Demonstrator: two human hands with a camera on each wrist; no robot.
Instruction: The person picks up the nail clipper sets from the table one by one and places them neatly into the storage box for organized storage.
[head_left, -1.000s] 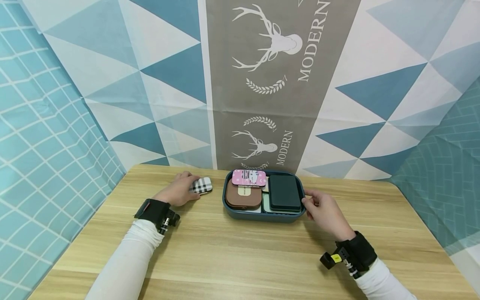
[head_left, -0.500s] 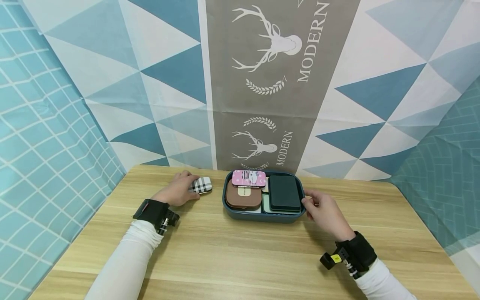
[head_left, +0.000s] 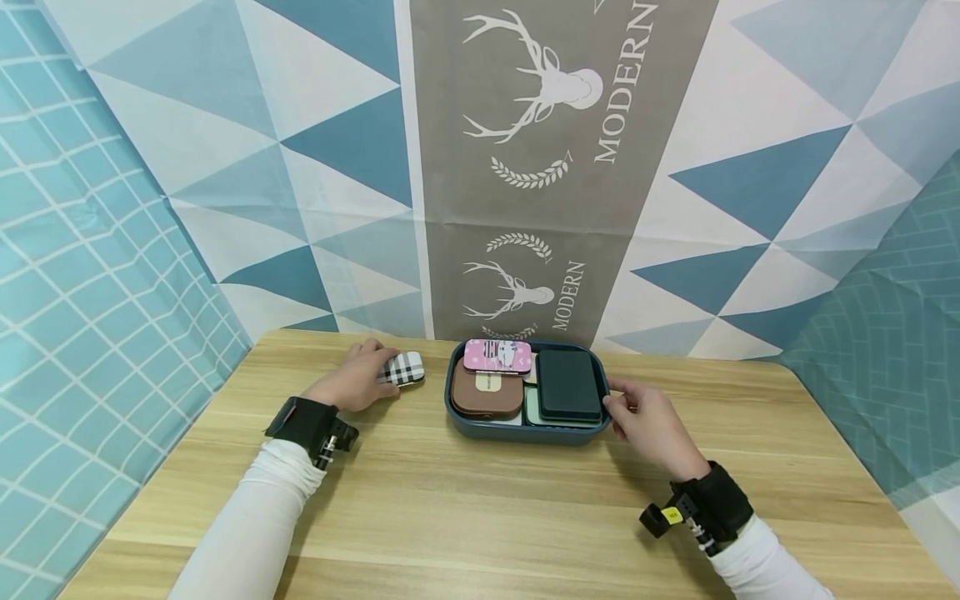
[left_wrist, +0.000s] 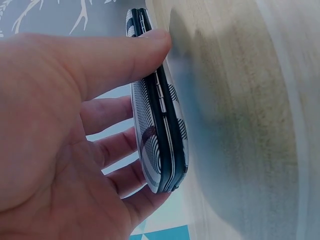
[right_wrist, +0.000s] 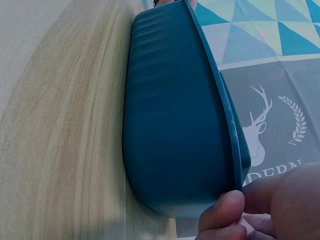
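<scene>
My left hand [head_left: 356, 377] grips a small hinged case [head_left: 405, 369] with a black-and-white plaid cover, to the left of the basket. In the left wrist view the thumb lies over the hinged edge of the case [left_wrist: 161, 135], with the fingers behind it; the case stands close over the tabletop. My right hand [head_left: 651, 422] pinches the right end of a dark blue plastic basket [head_left: 487, 431] at its rim. Inside the basket lie a brown rounded case [head_left: 480, 402], a pink cartoon case [head_left: 487, 357] partly on top of it, and a dark green box [head_left: 570, 383].
A light green case [head_left: 533, 408] shows under the dark green box, largely hidden. The wooden table [head_left: 480, 517] ends at a wall covering [head_left: 345, 242] with blue and white triangles behind the basket. Tile-patterned sheets [head_left: 82, 250] stand at the sides.
</scene>
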